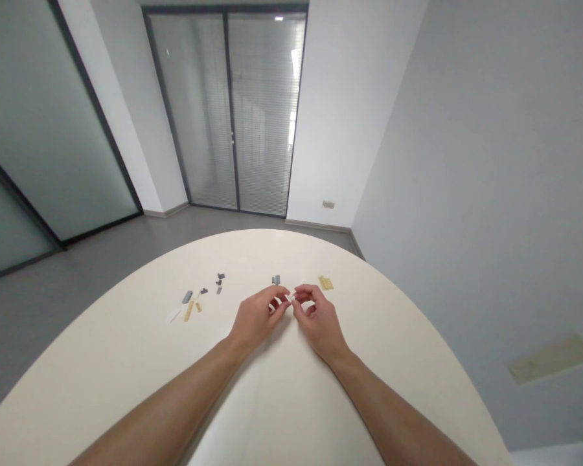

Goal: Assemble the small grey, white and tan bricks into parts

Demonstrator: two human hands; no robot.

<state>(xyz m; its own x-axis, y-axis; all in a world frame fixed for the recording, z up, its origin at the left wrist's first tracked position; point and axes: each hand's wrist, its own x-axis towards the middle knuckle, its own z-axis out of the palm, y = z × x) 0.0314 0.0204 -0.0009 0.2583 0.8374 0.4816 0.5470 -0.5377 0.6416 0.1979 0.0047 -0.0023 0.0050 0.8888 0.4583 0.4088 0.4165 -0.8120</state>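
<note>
Small white piece between two sets of fingertips, over a round table

Glazed double door [230, 116], dark-framed: beyond the far edge of the table.

Round table [126, 349], white: carries all the loose pieces listed below.

Right hand [318, 316]: curled, thumb and forefinger pinching the white piece from its right side.

Left hand [262, 312]: curled, fingertips drawn close together at the piece's left side; whether they grip it too cannot be told.

Tan pieces [326, 283]: a cluster beyond the right hand and slightly to its right, apart from it; the right hand is the nearer.

Long tan strip [189, 311]: well to the left of the left hand, long axis running away from the person, leaning right at the far end.

White strip [175, 316]: left of the tan strip, slanted likewise.

Blue-grey piece [187, 296]: just beyond the long tan strip.

Grey pieces [276, 279]: just beyond the left fingers.

Short tan strip [199, 307]: right of the long one.

Dark grey bits [221, 276]: scattered between blue-grey piece and grey pieces.

White piece [292, 298]: directly between the hands, mostly covered; long axis too small to tell.
</note>
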